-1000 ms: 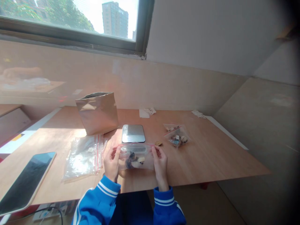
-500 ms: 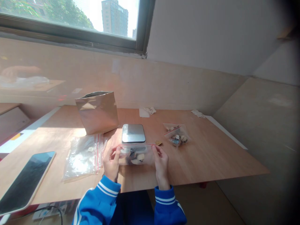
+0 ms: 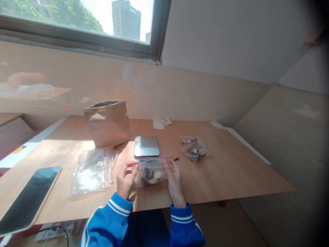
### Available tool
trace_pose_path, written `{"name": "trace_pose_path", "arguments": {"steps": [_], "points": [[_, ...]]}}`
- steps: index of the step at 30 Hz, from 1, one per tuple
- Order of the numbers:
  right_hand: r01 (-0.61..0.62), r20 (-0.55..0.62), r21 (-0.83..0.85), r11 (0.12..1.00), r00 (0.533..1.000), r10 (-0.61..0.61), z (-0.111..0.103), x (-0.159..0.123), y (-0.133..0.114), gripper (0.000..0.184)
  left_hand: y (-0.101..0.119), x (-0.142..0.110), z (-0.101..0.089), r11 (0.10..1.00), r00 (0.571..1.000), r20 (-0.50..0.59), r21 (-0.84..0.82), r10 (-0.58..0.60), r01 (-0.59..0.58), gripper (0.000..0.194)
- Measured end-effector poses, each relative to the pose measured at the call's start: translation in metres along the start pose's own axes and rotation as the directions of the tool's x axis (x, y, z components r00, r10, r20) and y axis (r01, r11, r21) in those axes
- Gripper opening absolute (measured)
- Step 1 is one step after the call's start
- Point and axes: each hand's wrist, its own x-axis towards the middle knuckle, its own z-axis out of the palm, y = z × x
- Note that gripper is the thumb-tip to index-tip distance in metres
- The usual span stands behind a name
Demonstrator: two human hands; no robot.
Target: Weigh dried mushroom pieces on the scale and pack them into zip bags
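Between my hands is a clear zip-lock bag (image 3: pixel 151 175) with a red seal strip and several pale and dark pieces inside. My left hand (image 3: pixel 126 176) pinches its upper left part between thumb and fingers. At the upper right corner, my right hand (image 3: pixel 174 176) grips the bag with its fingers closed. Just beyond the bag lies a flat silver scale (image 3: pixel 146 146). A small brown piece (image 3: pixel 174 157) rests on the table near my right fingertips.
Filled zip-lock bags (image 3: pixel 194 149) lie to the right. Left of my hands are flat clear zip-lock bags (image 3: pixel 89 171) and a phone (image 3: pixel 29 199). A brown paper pouch (image 3: pixel 108 123) stands behind them. Crumpled tissue (image 3: pixel 165 121) lies at the wooden table's (image 3: pixel 231 171) back.
My left hand has moved right and its grip has shifted along the bag's top. The bag has tilted and its top edge is less taut. My right hand has moved slightly left.
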Motion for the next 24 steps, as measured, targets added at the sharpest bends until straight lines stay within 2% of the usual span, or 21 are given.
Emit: {"name": "trace_pose_path", "arguments": {"steps": [5,9,13,17,24], "points": [[0.019,0.010,-0.100,0.995,1.000,-0.018,-0.0011,0.0008,0.0019,0.035,-0.0010,0.0009,-0.0006,0.999,0.999,0.038,0.028,0.023,-0.024,0.028],[0.033,-0.059,-0.065,0.997,0.998,-0.037,0.0019,-0.0006,0.0006,0.035,0.0000,0.0020,-0.0008,1.000,0.999,0.053,0.025,-0.005,0.003,0.030],[0.022,-0.065,-0.008,1.000,0.998,-0.022,0.0059,-0.0033,-0.0024,0.034,-0.0001,0.0030,0.0003,0.998,0.997,0.048,0.000,-0.060,0.060,0.029],[0.037,-0.073,-0.005,0.999,0.997,-0.037,0.0081,-0.0051,-0.0045,0.032,-0.0026,0.0019,-0.0005,0.999,0.999,0.037,0.008,-0.038,0.038,0.026],[0.065,-0.157,-0.038,0.997,0.985,-0.070,0.0060,-0.0028,-0.0003,0.034,-0.0078,0.0026,-0.0025,1.000,1.000,0.026,0.005,0.000,0.000,0.023]]}}
